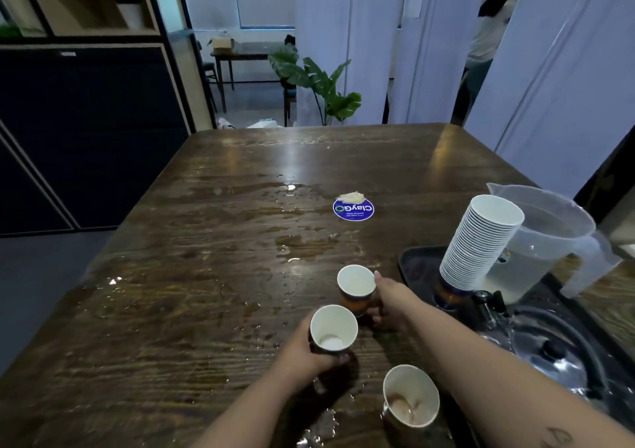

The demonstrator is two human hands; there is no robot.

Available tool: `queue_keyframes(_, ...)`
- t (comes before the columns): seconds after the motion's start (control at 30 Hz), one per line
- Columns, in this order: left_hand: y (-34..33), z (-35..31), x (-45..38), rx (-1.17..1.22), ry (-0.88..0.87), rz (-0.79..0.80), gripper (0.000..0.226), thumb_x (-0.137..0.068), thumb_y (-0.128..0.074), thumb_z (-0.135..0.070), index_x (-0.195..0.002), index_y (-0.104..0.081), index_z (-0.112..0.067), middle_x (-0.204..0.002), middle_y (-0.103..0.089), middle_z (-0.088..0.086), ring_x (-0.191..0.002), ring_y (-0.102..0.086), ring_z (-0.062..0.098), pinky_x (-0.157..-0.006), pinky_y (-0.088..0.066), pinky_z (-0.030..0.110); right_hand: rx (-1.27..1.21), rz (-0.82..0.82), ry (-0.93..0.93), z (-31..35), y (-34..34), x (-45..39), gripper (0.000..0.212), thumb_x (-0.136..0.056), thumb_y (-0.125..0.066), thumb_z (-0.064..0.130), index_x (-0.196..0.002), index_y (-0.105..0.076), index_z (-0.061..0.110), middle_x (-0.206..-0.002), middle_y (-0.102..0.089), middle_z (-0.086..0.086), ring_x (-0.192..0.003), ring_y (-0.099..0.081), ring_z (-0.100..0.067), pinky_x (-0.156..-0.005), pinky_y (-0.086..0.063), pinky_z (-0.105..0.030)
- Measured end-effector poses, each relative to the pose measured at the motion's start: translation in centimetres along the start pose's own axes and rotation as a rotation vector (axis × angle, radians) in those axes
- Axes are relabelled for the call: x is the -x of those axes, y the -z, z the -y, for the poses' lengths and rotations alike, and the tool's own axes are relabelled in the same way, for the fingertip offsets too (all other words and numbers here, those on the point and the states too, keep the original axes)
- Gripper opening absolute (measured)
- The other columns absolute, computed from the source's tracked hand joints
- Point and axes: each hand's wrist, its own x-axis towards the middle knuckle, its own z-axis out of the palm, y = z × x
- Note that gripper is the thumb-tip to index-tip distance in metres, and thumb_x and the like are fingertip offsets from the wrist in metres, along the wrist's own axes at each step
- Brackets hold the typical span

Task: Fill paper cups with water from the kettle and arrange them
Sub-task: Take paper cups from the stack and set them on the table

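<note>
Nearest the camera, a paper cup (pixel 410 395) stands on the wet table (pixel 206 275), untouched. Left hand (pixel 302 351), grip curled round a second cup (pixel 332 328) holding a little water. Right hand (pixel 386 305), grip wrapped round a third cup (pixel 355 284). Cup stack (pixel 479 241) and water jug (pixel 546 238) sit on the tray (pixel 417 269), right.

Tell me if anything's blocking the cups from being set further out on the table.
Nothing solid shows. The left hand and right hand each hold a cup; beyond them the table shows only puddles and a blue sticker further back.
</note>
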Motion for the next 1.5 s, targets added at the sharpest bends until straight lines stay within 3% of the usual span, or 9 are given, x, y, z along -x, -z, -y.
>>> queue_keyframes(0.17, -1.2, 0.1, -0.2, 0.011, 0.022, 0.025, 0.075, -0.067, -0.084, -0.002, -0.125, -0.046, -0.032, -0.11, -0.062, -0.011, -0.093, -0.059, 0.002, -0.052, -0.05, 0.009, 0.077, -0.039, 0.026, -3.1, 4.9, 1.6, 0.049, -0.094, -0.043, 0.056, -0.092, -0.064, 0.012, -0.088, -0.068, -0.009, -0.089, -0.065, -0.03, -0.092, -0.051, -0.044)
queue_keyframes(0.3, -2.6, 0.5, -0.5, 0.03, 0.048, 0.027, 0.081, -0.065, -0.086, -0.004, -0.13, -0.045, -0.028, -0.117, -0.061, -0.004, -0.101, -0.059, 0.008, -0.056, -0.05, 0.008, -0.023, -0.008, -0.053, -6.9, 7.7, 5.2, 0.044, -0.096, -0.044, 0.051, -0.096, -0.061, 0.011, -0.078, -0.056, -0.006, -0.067, -0.053, -0.02, -0.065, -0.042, -0.03)
queue_keyframes(0.57, -5.1, 0.6, -0.5, 0.048, 0.076, 0.037, 0.081, -0.066, -0.081, 0.007, -0.129, -0.04, -0.022, -0.116, -0.058, -0.002, -0.11, -0.054, 0.015, -0.073, -0.048, 0.01, -0.178, 0.056, -0.179, -12.1, 6.9, 8.2, 0.048, -0.094, -0.045, 0.056, -0.109, -0.065, 0.015, -0.09, -0.059, -0.011, -0.08, -0.052, -0.024, -0.06, -0.044, -0.027)
queue_keyframes(0.67, -4.9, 0.7, -1.0, -0.006, 0.058, 0.111, 0.086, -0.064, -0.081, 0.01, -0.135, -0.042, -0.018, -0.119, -0.062, -0.004, -0.114, -0.057, 0.016, -0.095, -0.046, 0.021, -0.179, 0.083, -0.199, -12.7, 6.3, 9.0, 0.05, -0.095, -0.044, 0.055, -0.112, -0.062, 0.012, -0.076, -0.063, -0.009, -0.06, -0.058, -0.021, -0.048, -0.043, -0.023)
queue_keyframes(0.83, -3.4, -1.7, -0.4, -0.053, 0.056, 0.176, 0.075, -0.079, -0.052, 0.021, -0.137, -0.028, -0.021, -0.124, -0.052, -0.001, -0.11, -0.05, 0.013, -0.076, -0.045, 0.006, -0.179, 0.114, -0.213, -12.1, 6.4, 9.3, 0.056, -0.094, -0.045, 0.054, -0.114, -0.061, 0.004, -0.088, -0.054, -0.015, -0.059, -0.051, -0.02, -0.053, -0.044, -0.026)
queue_keyframes(0.97, -1.4, -3.8, -0.3, -0.053, -0.054, -0.078, 0.065, -0.065, -0.056, -0.003, -0.127, -0.043, -0.018, -0.118, -0.052, 0.011, -0.102, -0.054, 0.023, -0.089, -0.046, 0.03, 0.138, -0.032, 0.017, -8.6, 8.7, 9.3, 0.055, -0.088, -0.051, 0.06, -0.114, -0.061, 0.013, -0.106, -0.064, -0.007, -0.095, -0.062, -0.025, -0.088, -0.051, -0.041)
queue_keyframes(1.1, -1.0, -8.3, -0.6, -0.02, -0.217, -0.195, 0.055, -0.059, -0.047, -0.016, -0.114, -0.049, -0.021, -0.108, -0.05, -0.001, -0.091, -0.048, 0.0, -0.087, -0.042, 0.025, 0.18, -0.201, 0.399, -1.9, 11.5, 11.4, 0.014, -0.093, -0.06, 0.032, -0.086, -0.062, 0.02, -0.085, -0.068, -0.001, -0.08, -0.066, -0.02, -0.078, -0.054, -0.037)
queue_keyframes(1.3, -5.6, -15.5, -3.1, -0.046, -0.379, -0.011, 0.053, -0.07, -0.065, -0.018, -0.119, -0.048, -0.029, -0.119, -0.052, 0.0, -0.109, -0.05, 0.01, -0.098, -0.04, 0.023, 0.807, -0.805, 0.828, 6.1, 15.0, 13.1, 0.014, -0.092, -0.058, 0.03, -0.094, -0.067, 0.019, -0.094, -0.063, 0.002, -0.092, -0.058, -0.021, -0.078, -0.044, -0.036)
queue_keyframes(1.5, -11.5, -19.3, -5.7, -0.152, -0.26, 0.136, 0.076, -0.076, -0.079, -0.027, -0.14, -0.038, -0.022, -0.142, -0.042, 0.002, -0.13, -0.043, 0.012, -0.105, -0.035, 0.027, 1.35, -0.776, 0.702, 8.1, 16.9, 9.7, 0.035, -0.095, -0.047, 0.047, -0.118, -0.064, 0.027, -0.121, -0.059, 0.003, -0.115, -0.049, -0.022, -0.094, -0.033, -0.037)
